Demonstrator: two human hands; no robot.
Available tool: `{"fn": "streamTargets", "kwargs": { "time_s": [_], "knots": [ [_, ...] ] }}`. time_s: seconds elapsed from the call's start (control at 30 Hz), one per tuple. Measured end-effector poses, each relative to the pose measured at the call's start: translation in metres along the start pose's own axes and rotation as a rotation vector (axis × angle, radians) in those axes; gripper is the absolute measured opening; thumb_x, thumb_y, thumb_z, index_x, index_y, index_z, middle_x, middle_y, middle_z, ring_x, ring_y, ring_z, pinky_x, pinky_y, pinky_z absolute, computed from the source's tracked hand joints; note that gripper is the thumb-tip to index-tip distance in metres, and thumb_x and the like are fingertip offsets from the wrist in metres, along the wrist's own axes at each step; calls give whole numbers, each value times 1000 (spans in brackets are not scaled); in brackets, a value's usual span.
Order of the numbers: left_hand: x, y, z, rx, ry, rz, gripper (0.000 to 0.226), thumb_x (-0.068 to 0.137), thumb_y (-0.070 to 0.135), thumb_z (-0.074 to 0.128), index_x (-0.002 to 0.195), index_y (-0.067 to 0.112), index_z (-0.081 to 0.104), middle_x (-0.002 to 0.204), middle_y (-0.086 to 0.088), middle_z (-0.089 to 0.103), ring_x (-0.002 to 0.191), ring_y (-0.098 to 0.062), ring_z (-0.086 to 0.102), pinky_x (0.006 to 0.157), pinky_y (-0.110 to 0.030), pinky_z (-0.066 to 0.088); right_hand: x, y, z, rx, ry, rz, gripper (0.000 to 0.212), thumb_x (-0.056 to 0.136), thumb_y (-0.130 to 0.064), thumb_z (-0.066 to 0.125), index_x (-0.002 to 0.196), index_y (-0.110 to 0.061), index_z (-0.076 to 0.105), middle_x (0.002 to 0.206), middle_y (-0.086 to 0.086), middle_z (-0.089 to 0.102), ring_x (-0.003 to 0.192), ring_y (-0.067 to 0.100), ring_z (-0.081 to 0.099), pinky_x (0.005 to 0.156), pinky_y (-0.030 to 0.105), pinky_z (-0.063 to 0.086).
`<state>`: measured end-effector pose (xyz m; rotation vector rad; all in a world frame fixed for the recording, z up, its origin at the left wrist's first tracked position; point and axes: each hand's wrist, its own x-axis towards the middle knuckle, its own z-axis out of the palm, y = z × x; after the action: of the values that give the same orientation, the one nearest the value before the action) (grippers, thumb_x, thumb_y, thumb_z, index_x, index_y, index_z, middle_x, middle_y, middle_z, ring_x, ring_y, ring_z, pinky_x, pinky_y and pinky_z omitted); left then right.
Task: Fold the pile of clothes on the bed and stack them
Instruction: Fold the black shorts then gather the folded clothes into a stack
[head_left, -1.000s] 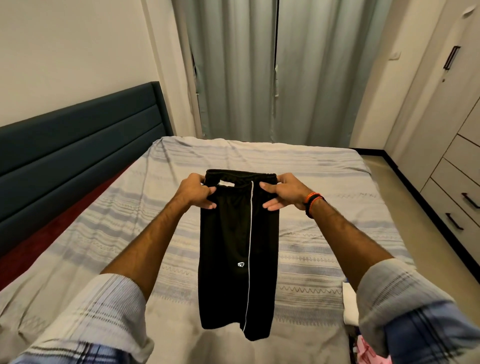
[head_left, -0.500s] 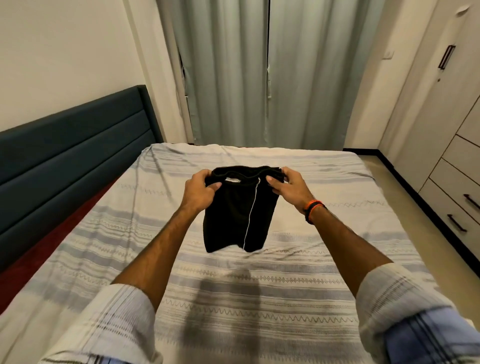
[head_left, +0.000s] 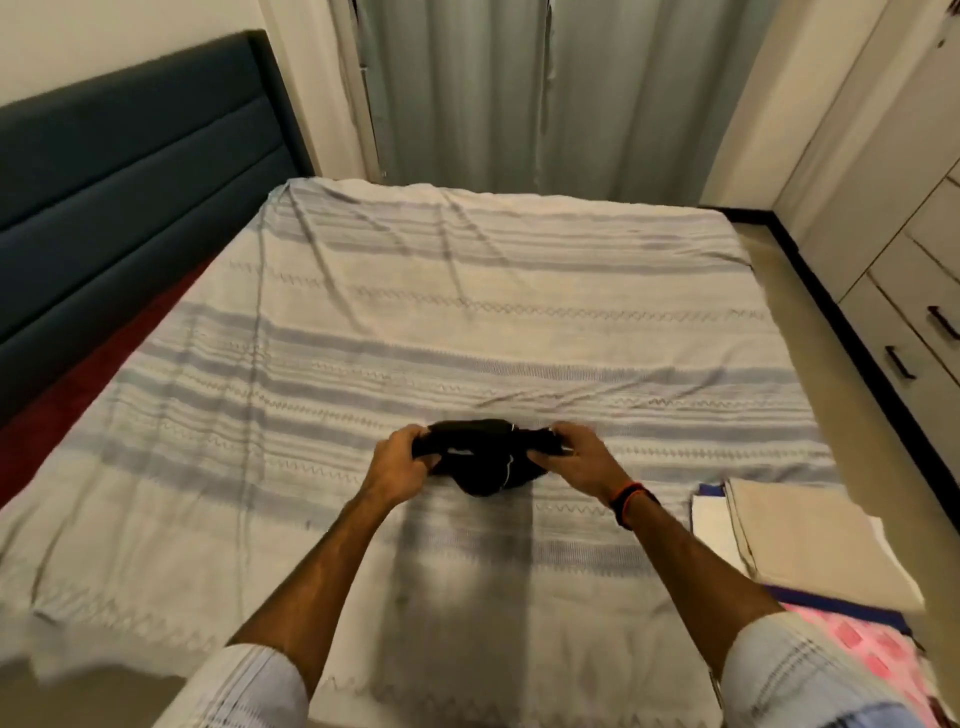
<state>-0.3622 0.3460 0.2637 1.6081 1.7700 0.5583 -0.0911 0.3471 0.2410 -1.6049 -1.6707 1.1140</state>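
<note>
The black sports shorts with a thin white side stripe hang bunched between the person's 2 hands, just above the grey-and-cream striped bedspread. The waistband runs left to right from 1 hand to the other, so the garment's long axis is hard to read here: the legs sag in a dark lump under the waistband, and motion blur hides whether the lowest cloth already touches the bedspread.

The left hand grips the left end of the waistband, its fingers curled over the top of the cloth with the thumb underneath. The right hand, above a wrist with a black-and-orange band, pinches the right end the same way, fingers wrapped over the fabric. Neither hand is nearer than the other; the shorts lie directly between them, so laying the piece flat would likely call for both to lower together and draw apart.

The stack of folded clothes, with a beige folded cloth on top, lies on the bedspread to the right of the shorts and nearer the person, well apart from them. A pink checked cloth lies nearer still.
</note>
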Motion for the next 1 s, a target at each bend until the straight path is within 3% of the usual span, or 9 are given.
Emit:
{"fn": "streamTargets", "kwargs": {
  "time_s": [0.1, 0.27, 0.4, 0.53, 0.63, 0.73, 1.0],
  "knots": [
    [-36, -37, 42, 21, -114, -106, 28, 90, 9, 66, 118, 11, 61, 105, -2, 61, 103, -20, 58, 86, -25, 44, -39, 40, 27, -17, -89, 109, 16, 83, -22, 78, 81, -31, 64, 88, -4, 68, 91, 18, 66, 86, 36, 53],
    [-94, -85, 98, 25, -185, -203, 26, 90, 9, 66, 115, 10, 61, 105, -5, 62, 100, -20, 58, 88, -27, 46, -96, 97, 62, -50, -184, 217, 20, 83, -24, 78, 77, -29, 59, 79, -8, 63, 76, 9, 60, 68, 21, 44],
    [-137, -112, 129, 64, -224, -232, 27, 91, 10, 66, 117, 10, 60, 110, -8, 64, 96, -18, 56, 88, -27, 45, -142, 134, 84, -75, -215, 275, 21, 80, -30, 81, 78, -29, 60, 80, -3, 64, 76, 14, 62, 69, 25, 47],
    [-171, -124, 148, 83, -267, -267, 22, 92, 10, 63, 114, 13, 59, 106, -4, 62, 98, -19, 56, 91, -29, 47, -178, 155, 97, -91, -249, 319, 20, 79, -34, 81, 84, -24, 64, 83, 2, 68, 78, 19, 65, 75, 38, 56],
    [-195, -133, 158, 90, -290, -281, 21, 92, 10, 65, 112, 14, 59, 105, -4, 62, 99, -20, 58, 92, -31, 48, -201, 162, 103, -87, -280, 338, 19, 80, -31, 80, 81, -27, 62, 80, -2, 65, 74, 15, 61, 76, 36, 54],
    [-203, -139, 164, 103, -295, -290, 23, 91, 12, 66, 114, 13, 59, 106, -5, 62, 97, -19, 56, 94, -32, 48, -209, 164, 106, -90, -306, 357, 18, 80, -31, 80, 84, -25, 63, 83, 0, 66, 77, 15, 61, 76, 33, 53],
    [-173, -140, 163, 65, -269, -324, 25, 91, 14, 66, 115, 13, 60, 109, -8, 65, 98, -21, 59, 85, -27, 47, -180, 160, 105, -45, -269, 401, 18, 83, -28, 77, 94, -20, 65, 98, 7, 69, 93, 25, 66, 88, 44, 56]
  ]
}}
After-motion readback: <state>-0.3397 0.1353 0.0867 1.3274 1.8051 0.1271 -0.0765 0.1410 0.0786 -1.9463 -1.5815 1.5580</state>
